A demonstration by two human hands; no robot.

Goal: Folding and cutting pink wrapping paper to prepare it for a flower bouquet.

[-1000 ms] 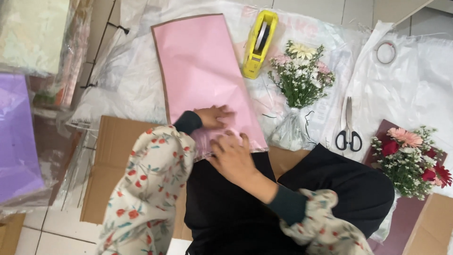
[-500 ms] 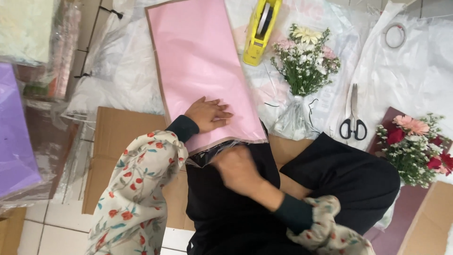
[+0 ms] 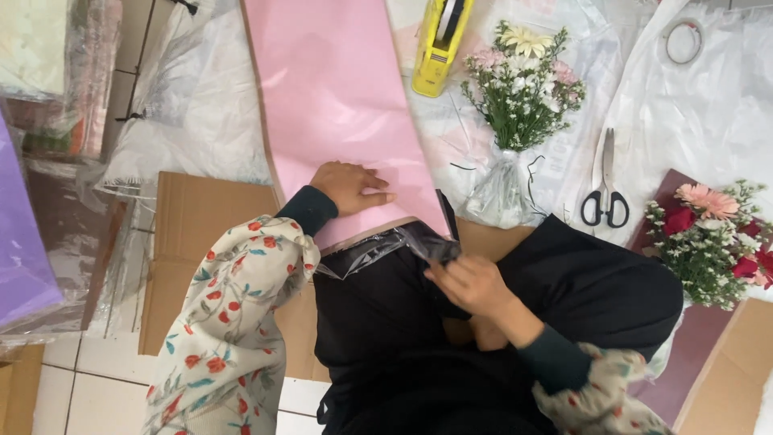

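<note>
Here, the left hand (image 3: 348, 187) lies flat and open on a long pink paper sheet (image 3: 334, 97) running away from the person — the right hand (image 3: 471, 283) pinches its clear plastic sleeve (image 3: 378, 250) at the near end.

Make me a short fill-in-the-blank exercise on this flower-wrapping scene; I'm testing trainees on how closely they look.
1. The left hand lies flat on a sheet of ____ paper.
2. The right hand pinches the edge of the clear ____ sleeve at the paper's near end.
3. The black-handled ____ lie between the two bouquets, the small bouquet and the red and pink bouquet.
4. The tape dispenser is ____ in colour.

Missing words: pink; plastic; scissors; yellow
</note>
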